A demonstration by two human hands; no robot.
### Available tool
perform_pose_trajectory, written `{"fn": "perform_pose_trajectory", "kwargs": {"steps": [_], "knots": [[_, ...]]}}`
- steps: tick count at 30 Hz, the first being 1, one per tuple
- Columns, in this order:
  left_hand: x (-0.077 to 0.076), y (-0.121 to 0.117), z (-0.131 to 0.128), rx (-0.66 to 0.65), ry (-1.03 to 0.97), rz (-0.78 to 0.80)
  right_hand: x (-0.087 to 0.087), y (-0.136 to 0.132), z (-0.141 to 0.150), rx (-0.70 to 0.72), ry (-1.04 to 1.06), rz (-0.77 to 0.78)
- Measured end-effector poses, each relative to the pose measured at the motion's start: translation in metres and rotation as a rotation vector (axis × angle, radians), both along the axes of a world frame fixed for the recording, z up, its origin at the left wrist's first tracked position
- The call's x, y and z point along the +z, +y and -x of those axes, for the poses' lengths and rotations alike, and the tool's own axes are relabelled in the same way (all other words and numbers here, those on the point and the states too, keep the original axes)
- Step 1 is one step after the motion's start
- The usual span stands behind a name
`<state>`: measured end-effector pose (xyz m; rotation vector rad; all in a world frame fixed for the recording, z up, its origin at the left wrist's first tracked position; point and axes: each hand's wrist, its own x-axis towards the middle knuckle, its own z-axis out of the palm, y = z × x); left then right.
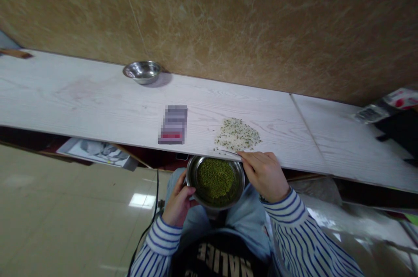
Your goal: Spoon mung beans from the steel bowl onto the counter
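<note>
My left hand (178,203) grips the rim of a steel bowl (192,172) full of green mung beans (215,177), held just under the table's front edge above my lap. My right hand (265,174) rests at the table edge beside the bowl, fingers pinched on a thin flat card or strip (230,152) that lies against the edge. Just beyond it a pile of white rice mixed with green beans (237,134) is spread on the white wooden tabletop (98,103).
An empty steel bowl (143,71) stands at the back by the brown wall. A blurred-out rectangular object (173,124) lies left of the pile. Packets (385,105) sit at the far right. A black cable (156,190) hangs below the table over the tiled floor.
</note>
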<state>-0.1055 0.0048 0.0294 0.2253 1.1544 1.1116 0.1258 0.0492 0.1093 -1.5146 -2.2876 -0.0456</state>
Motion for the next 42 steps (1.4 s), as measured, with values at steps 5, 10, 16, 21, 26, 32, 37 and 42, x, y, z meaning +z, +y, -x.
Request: {"fn": "perform_pose_trajectory", "kwargs": {"steps": [5,10,16,21,26,32,37,42], "knots": [[-0.001,0.000,-0.001,-0.014,-0.026,0.009,0.004,0.002,0.000,0.016,-0.031,0.010],[0.001,-0.001,-0.001,0.004,-0.005,-0.002,0.005,0.003,-0.003,-0.053,-0.054,-0.033],[0.003,0.000,-0.004,-0.012,-0.001,-0.003,0.003,-0.004,-0.012,-0.085,-0.057,-0.014],[0.005,-0.001,-0.006,-0.057,-0.020,0.014,0.002,-0.007,-0.009,-0.072,-0.060,0.001],[0.004,-0.002,-0.007,-0.053,-0.024,0.000,0.004,-0.010,-0.008,-0.063,-0.038,-0.024],[0.000,-0.002,-0.007,-0.050,-0.015,0.013,0.003,-0.011,-0.016,-0.093,-0.062,-0.045],[0.000,-0.001,-0.006,-0.085,-0.026,0.007,0.001,-0.014,-0.018,-0.099,-0.085,-0.026],[0.004,-0.002,-0.008,-0.071,-0.025,-0.001,0.000,-0.018,-0.018,-0.084,-0.063,-0.006]]}}
